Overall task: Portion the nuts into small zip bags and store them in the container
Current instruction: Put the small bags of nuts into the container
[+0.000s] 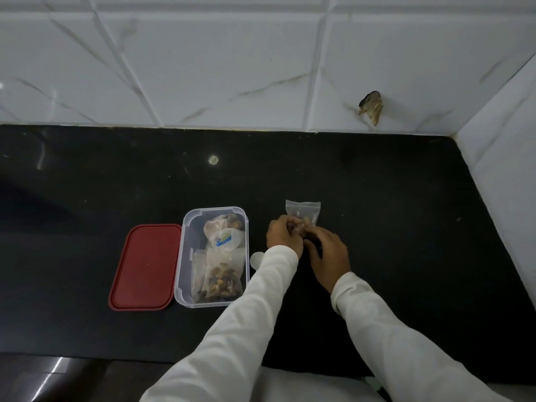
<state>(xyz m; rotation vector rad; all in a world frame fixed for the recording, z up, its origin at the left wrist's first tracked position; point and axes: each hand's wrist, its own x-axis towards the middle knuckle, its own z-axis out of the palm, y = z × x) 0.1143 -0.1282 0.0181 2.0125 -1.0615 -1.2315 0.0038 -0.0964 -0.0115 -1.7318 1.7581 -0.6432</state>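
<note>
A small clear zip bag [304,211] with a few nuts in it stands on the black counter, right of the container. My left hand [282,236] grips its lower part with curled fingers. My right hand [329,258] lies close beside the left, its fingers curled toward the bag's base; what they hold is hidden. The clear plastic container [185,256] sits open to the left, holding filled zip bags of nuts [222,281] and a larger bag [223,230]. Its red lid [145,266] lies flat beside it on the left.
The black countertop [391,213] runs back to a white marble-tiled wall [232,68] and meets a side wall on the right. A chipped hole [371,107] marks the wall tile. A small whitish round piece [256,259] lies by my left sleeve.
</note>
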